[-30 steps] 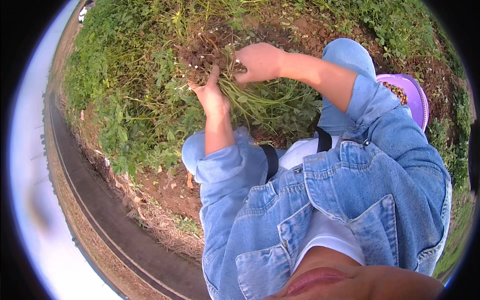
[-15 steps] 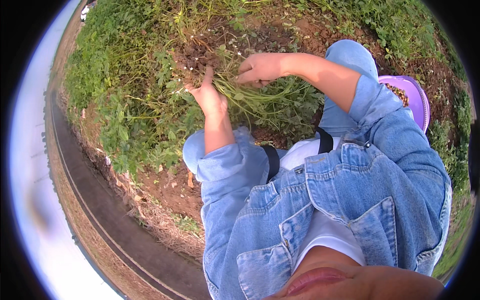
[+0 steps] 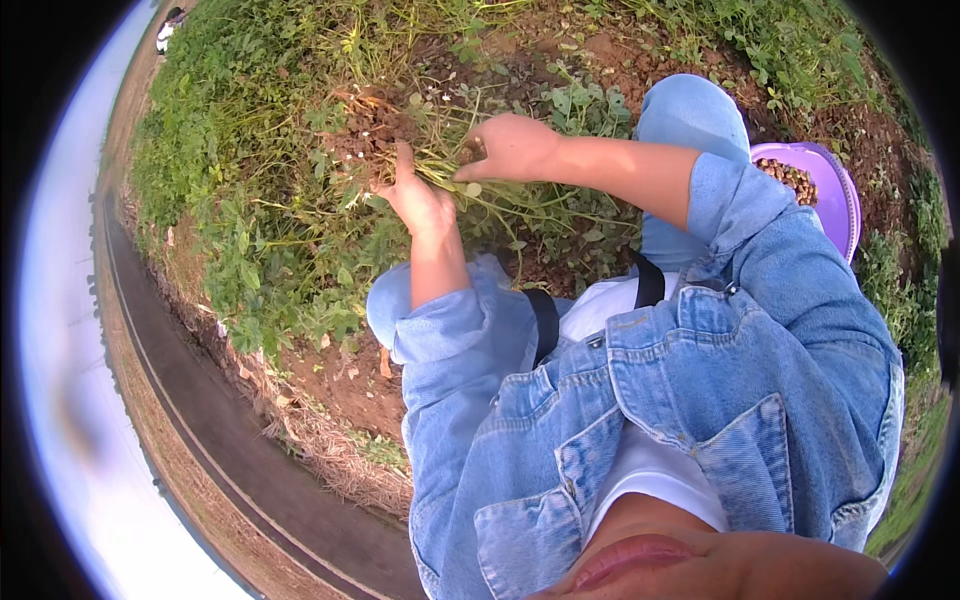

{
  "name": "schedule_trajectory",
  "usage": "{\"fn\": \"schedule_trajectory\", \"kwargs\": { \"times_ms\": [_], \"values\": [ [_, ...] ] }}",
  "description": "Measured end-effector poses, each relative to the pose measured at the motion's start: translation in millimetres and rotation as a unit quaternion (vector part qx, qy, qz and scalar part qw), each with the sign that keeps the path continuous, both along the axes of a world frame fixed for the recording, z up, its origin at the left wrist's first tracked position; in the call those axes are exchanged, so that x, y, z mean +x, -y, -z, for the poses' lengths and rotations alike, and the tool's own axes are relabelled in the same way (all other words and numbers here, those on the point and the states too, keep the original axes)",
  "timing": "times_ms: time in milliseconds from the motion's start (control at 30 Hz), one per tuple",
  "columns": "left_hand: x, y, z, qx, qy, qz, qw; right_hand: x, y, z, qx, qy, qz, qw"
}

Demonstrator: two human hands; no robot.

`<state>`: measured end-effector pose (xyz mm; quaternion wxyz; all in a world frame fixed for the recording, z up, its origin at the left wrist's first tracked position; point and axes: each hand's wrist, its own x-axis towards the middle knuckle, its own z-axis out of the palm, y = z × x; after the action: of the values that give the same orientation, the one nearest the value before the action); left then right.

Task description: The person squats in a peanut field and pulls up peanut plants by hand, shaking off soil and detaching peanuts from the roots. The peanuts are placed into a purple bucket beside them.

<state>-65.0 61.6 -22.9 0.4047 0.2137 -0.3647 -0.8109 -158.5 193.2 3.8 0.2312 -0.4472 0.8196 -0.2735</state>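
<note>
An uprooted leafy plant lies across my hands, its long green stems (image 3: 535, 205) trailing right over the foliage between my knees. Reddish soil clings to its root clump (image 3: 378, 130), where small pale specks show. My left hand (image 3: 420, 205) is closed around the plant just below the roots, thumb pointing up; its other fingers are partly hidden behind the clump. To the right, my right hand (image 3: 515, 148) curls over the stems close to the roots, thumb against them. Its fingertips are partly out of sight.
A purple basin (image 3: 845, 205) with small brownish pods (image 3: 790, 180) stands beside my right knee (image 3: 695, 115). Dense green plants (image 3: 250, 180) grow ahead and to the left. Reddish bare soil (image 3: 345, 385) and dry straw (image 3: 340, 465) border a dark paved road (image 3: 270, 500) at the left.
My right hand has moved slightly left along the stems, closer to my left hand. The root clump has shifted a little to the left, while my left hand has barely moved.
</note>
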Motion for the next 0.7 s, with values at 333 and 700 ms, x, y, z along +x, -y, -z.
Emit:
{"fn": "schedule_trajectory", "kwargs": {
  "times_ms": [333, 700],
  "values": [
    [2.7, 12.1, 0.7, -0.014, 0.034, -0.042, 0.998, -5.7, -17.5, -12.8, -0.021, 0.055, -0.213, 0.975],
    [8.4, 49.6, 20.6, 0.067, -0.008, 0.027, 0.997, -41.1, -44.7, -39.8, -0.094, 0.145, -0.052, 0.984]
  ]
}}
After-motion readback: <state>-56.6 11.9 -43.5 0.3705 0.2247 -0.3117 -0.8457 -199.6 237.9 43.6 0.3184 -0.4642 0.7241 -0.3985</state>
